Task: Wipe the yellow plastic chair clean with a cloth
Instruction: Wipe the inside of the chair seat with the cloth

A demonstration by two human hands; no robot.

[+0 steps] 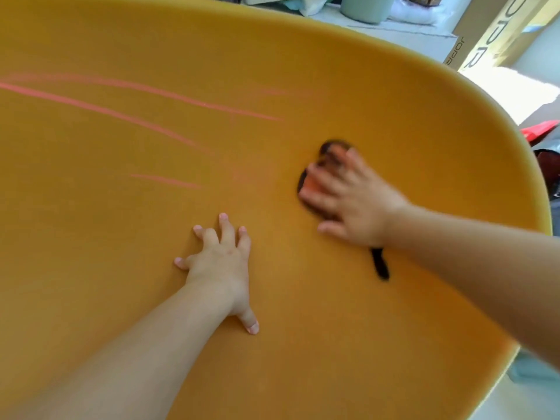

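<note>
The yellow plastic chair (151, 268) fills nearly the whole head view. Pink streaks (127, 113) run across its upper left part. My right hand (354, 201) lies flat with spread fingers on a dark cloth (331, 147) and presses it onto the chair at the centre right; the hand is blurred. A dark strip of the cloth (381, 265) sticks out below the wrist. My left hand (221, 262) rests flat on the chair with fingers spread, to the lower left of the cloth, holding nothing.
Beyond the chair's rim at the top stand a pale green container (366, 7) and a cardboard box (485, 31). A red object (539, 130) lies past the right rim. The floor (533, 389) shows at the lower right.
</note>
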